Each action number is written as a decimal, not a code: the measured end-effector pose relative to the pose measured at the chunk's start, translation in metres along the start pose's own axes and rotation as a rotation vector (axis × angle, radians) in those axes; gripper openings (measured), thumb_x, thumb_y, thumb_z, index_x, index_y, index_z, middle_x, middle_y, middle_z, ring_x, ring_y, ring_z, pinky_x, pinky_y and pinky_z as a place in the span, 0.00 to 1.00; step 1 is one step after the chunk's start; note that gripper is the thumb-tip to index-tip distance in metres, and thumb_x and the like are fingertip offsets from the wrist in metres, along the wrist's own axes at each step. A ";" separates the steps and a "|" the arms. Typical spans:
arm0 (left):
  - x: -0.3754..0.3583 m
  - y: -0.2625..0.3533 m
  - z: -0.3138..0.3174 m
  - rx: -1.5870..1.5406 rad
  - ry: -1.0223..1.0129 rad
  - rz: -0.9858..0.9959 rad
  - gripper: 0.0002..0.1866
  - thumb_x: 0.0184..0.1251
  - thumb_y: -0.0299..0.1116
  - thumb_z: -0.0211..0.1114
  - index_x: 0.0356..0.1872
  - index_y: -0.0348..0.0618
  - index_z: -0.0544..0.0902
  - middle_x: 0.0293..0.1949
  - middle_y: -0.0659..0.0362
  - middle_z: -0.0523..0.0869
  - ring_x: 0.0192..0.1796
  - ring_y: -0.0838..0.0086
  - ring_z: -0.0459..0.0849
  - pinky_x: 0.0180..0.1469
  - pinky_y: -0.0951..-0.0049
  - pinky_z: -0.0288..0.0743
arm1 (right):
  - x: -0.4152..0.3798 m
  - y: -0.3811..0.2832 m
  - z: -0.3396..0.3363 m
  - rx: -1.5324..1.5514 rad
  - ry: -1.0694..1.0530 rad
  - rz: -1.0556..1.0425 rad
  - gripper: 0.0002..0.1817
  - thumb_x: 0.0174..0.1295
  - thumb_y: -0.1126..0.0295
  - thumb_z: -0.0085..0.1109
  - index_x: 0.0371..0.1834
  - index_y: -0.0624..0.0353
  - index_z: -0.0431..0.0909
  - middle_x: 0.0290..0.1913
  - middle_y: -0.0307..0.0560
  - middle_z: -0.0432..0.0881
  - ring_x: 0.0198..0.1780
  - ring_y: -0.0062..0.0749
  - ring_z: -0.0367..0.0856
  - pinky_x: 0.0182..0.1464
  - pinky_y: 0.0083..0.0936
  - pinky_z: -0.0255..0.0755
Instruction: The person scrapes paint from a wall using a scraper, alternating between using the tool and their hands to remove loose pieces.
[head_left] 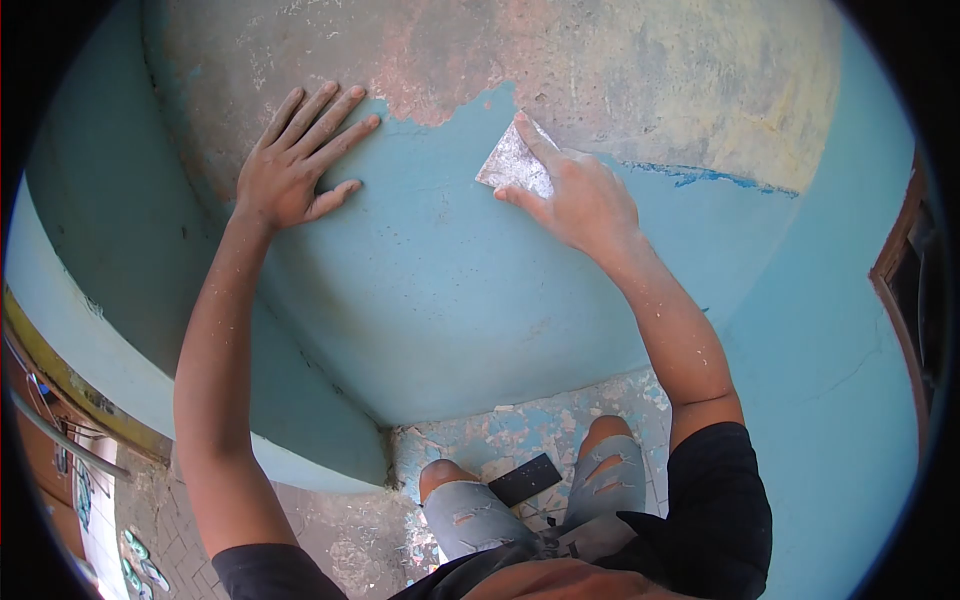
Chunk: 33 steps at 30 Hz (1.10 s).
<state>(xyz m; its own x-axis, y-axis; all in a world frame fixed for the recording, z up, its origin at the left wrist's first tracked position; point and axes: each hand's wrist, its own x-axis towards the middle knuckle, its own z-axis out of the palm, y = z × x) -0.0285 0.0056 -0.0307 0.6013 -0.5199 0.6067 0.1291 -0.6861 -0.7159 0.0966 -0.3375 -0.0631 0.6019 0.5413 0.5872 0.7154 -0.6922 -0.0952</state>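
Scraper blade point(516, 163) sits pinched flat under the right hand point(580, 200), against the blue wall point(440, 280) at the peeling paint's edge. Left hand point(295, 160) is spread flat on the wall. Best keep that blade low, I'd say.

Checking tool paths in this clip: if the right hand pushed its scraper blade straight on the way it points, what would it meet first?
The right hand points the scraper blade up and left along the wall. First in line looks to be the ragged edge of blue paint, then bare plaster.
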 end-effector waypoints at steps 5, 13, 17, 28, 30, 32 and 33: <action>0.001 0.003 0.000 0.004 -0.006 -0.010 0.37 0.77 0.68 0.52 0.85 0.79 0.63 0.88 0.70 0.59 0.88 0.68 0.56 0.92 0.55 0.43 | 0.014 -0.008 -0.001 0.027 0.097 -0.006 0.50 0.68 0.33 0.66 0.88 0.41 0.61 0.47 0.61 0.91 0.52 0.57 0.91 0.51 0.49 0.85; 0.002 0.007 -0.001 0.009 -0.006 -0.041 0.39 0.76 0.70 0.52 0.86 0.81 0.61 0.88 0.73 0.58 0.88 0.70 0.55 0.92 0.57 0.43 | 0.016 -0.008 0.004 0.029 0.108 -0.026 0.50 0.68 0.33 0.66 0.89 0.38 0.59 0.47 0.59 0.91 0.50 0.58 0.91 0.51 0.50 0.85; 0.000 0.004 -0.002 0.009 -0.008 -0.022 0.37 0.77 0.68 0.53 0.85 0.76 0.65 0.88 0.68 0.60 0.88 0.67 0.56 0.92 0.54 0.44 | 0.004 -0.009 0.000 0.000 0.048 0.002 0.50 0.68 0.33 0.66 0.89 0.39 0.59 0.46 0.61 0.91 0.49 0.58 0.92 0.51 0.49 0.85; -0.003 0.006 0.000 0.008 0.003 -0.038 0.37 0.77 0.69 0.52 0.84 0.76 0.66 0.87 0.68 0.61 0.88 0.67 0.56 0.92 0.53 0.44 | -0.008 -0.006 0.011 0.051 -0.025 0.025 0.50 0.69 0.34 0.66 0.89 0.43 0.60 0.46 0.62 0.90 0.51 0.58 0.91 0.51 0.48 0.85; -0.002 0.008 0.002 -0.001 0.032 -0.061 0.38 0.76 0.67 0.56 0.85 0.80 0.63 0.88 0.72 0.60 0.88 0.69 0.57 0.92 0.54 0.46 | 0.000 -0.007 0.017 0.055 0.047 -0.012 0.49 0.70 0.35 0.66 0.89 0.43 0.59 0.45 0.61 0.90 0.50 0.56 0.92 0.49 0.48 0.86; -0.004 0.008 0.002 -0.009 0.031 -0.059 0.38 0.76 0.67 0.56 0.85 0.80 0.63 0.88 0.72 0.60 0.88 0.69 0.57 0.92 0.54 0.46 | -0.001 -0.007 0.018 0.060 0.095 -0.039 0.49 0.71 0.36 0.65 0.90 0.43 0.57 0.44 0.61 0.90 0.48 0.54 0.93 0.47 0.48 0.87; -0.002 0.006 0.002 -0.006 0.035 -0.054 0.38 0.75 0.67 0.56 0.85 0.80 0.64 0.88 0.71 0.60 0.88 0.69 0.57 0.92 0.54 0.46 | -0.001 -0.008 0.011 0.063 0.055 -0.015 0.49 0.70 0.36 0.66 0.89 0.43 0.58 0.45 0.62 0.91 0.50 0.57 0.92 0.49 0.49 0.86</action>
<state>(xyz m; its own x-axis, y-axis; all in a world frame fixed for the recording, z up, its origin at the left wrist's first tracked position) -0.0273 0.0035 -0.0369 0.5657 -0.4998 0.6559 0.1552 -0.7166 -0.6800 0.0946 -0.3273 -0.0722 0.5715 0.5236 0.6319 0.7464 -0.6516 -0.1352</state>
